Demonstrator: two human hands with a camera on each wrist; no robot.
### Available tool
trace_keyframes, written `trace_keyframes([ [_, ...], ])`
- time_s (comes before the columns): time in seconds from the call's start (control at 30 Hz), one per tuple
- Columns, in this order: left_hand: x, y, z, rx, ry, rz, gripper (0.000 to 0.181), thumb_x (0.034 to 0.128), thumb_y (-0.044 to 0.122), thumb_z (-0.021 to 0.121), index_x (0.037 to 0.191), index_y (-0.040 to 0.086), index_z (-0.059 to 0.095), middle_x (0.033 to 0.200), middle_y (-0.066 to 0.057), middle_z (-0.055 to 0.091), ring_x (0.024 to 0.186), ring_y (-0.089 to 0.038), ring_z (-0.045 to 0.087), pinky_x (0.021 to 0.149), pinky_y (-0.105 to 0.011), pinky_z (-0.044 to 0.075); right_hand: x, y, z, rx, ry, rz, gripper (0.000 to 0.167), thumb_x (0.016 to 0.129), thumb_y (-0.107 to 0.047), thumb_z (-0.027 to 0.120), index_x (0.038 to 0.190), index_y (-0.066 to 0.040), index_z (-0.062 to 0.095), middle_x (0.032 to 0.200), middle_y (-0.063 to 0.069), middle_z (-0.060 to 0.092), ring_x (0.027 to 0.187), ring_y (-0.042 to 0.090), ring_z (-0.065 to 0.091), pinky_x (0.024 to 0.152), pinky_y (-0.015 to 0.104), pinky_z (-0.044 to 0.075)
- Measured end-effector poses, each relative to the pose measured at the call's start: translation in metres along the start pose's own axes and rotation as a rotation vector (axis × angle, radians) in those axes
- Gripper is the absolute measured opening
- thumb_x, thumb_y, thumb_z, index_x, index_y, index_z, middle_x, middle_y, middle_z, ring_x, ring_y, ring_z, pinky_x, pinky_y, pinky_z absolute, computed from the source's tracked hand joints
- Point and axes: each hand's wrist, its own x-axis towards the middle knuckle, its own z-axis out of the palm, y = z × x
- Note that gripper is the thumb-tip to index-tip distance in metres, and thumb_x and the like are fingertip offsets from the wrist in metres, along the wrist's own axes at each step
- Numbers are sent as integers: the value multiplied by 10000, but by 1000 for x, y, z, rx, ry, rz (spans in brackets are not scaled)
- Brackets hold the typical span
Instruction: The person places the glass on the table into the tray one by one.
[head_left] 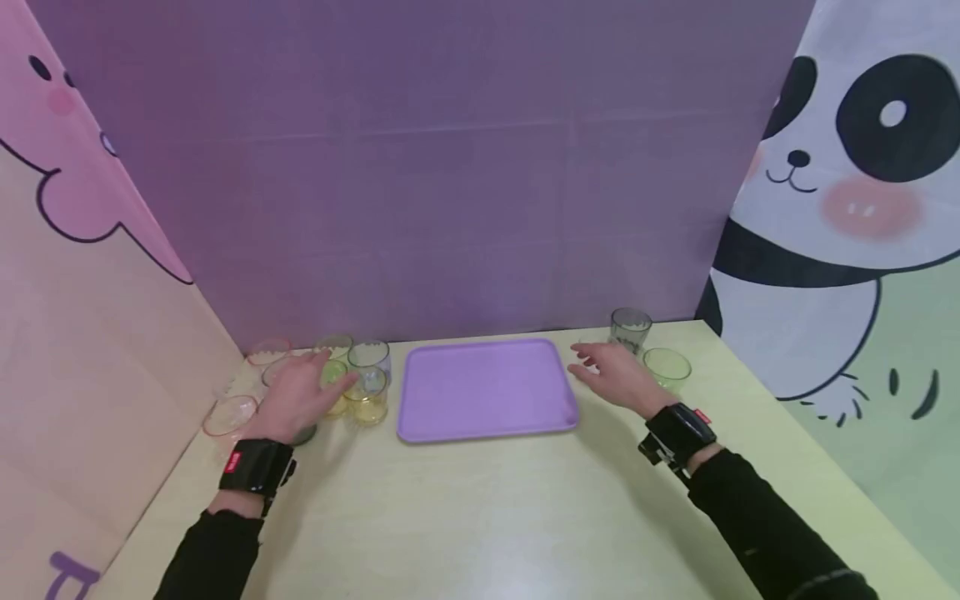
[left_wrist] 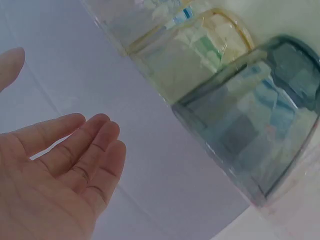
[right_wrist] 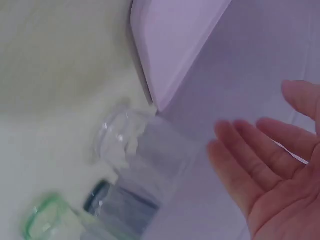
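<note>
My left hand [head_left: 296, 398] hovers over a group of glasses at the table's left, its fingers extended and holding nothing. Around it stand a pink-rimmed glass [head_left: 230, 417], a yellow glass [head_left: 367, 398] and a clear dark-rimmed glass [head_left: 378, 357]. A grey-blue glass [left_wrist: 255, 120] shows beside the hand in the left wrist view. At the right, my right hand [head_left: 621, 377] is loosely spread and holds nothing. Near it are a dark grey glass [head_left: 630, 327], a green glass [head_left: 667, 367] and, in the right wrist view, a clear glass [right_wrist: 150, 145].
A purple tray [head_left: 487, 392] lies on the pale table [head_left: 465, 517] between the hands. Behind it rises a purple backdrop [head_left: 465, 183]. A pink panel [head_left: 97, 375] borders the left side; a panda-printed panel [head_left: 802, 325] stands at the right.
</note>
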Motion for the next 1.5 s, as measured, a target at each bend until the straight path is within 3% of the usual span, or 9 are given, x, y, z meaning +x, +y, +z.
trace_keyframes([
  [0.23, 1, 5, 12, -21, -25, 3, 724, 814, 568, 552, 1153, -71, 559, 1065, -250, 600, 1006, -393, 544, 828, -515, 427, -3, -1, 22, 21, -116, 49, 219, 835, -190, 634, 942, -4, 676, 700, 2, 642, 598, 90, 557, 582, 291, 477],
  [0.4, 3, 10, 18, -24, -59, -8, 721, 747, 577, 627, 1074, -66, 599, 1004, -218, 598, 970, -354, 537, 791, -488, 437, -7, 0, 31, 12, -182, 137, 243, 802, -172, 661, 898, 51, 650, 753, 112, 651, 635, 178, 577, 594, 333, 487],
  [0.47, 5, 12, 21, -7, -83, -14, 760, 739, 592, 624, 1101, -75, 584, 1054, -231, 570, 1007, -361, 508, 819, -492, 422, -8, 0, 33, 14, -208, 181, 296, 795, -177, 668, 936, 81, 634, 804, 150, 651, 671, 207, 583, 625, 352, 492],
  [0.67, 9, 16, 27, 27, -127, -31, 864, 731, 611, 616, 1189, -115, 514, 1186, -278, 483, 1098, -391, 439, 915, -515, 366, -8, 1, 38, 21, -274, 277, 217, 795, -182, 666, 839, 29, 642, 681, 57, 596, 579, 169, 510, 545, 299, 432],
  [0.8, 8, 15, 29, 39, -145, -56, 988, 696, 725, 545, 1201, -123, 496, 1191, -275, 467, 1099, -390, 433, 916, -517, 365, -5, 0, 42, 38, -300, 308, 147, 790, -160, 659, 729, -29, 635, 603, 17, 557, 541, 159, 492, 504, 278, 405],
  [0.93, 7, 13, 31, 34, -153, -72, 1064, 668, 790, 482, 1217, -121, 483, 1202, -276, 452, 1105, -391, 425, 910, -523, 368, -4, -1, 45, 62, -295, 324, 110, 776, -122, 659, 740, -20, 639, 606, 24, 562, 546, 165, 500, 505, 279, 413],
  [1.5, 8, 9, 38, 61, -118, -47, 998, 683, 762, 508, 1181, -103, 523, 1091, -237, 467, 999, -353, 452, 821, -500, 408, -5, 3, 53, 46, -227, 296, 104, 752, -109, 681, 750, -12, 643, 620, 22, 568, 552, 157, 495, 513, 273, 414],
])
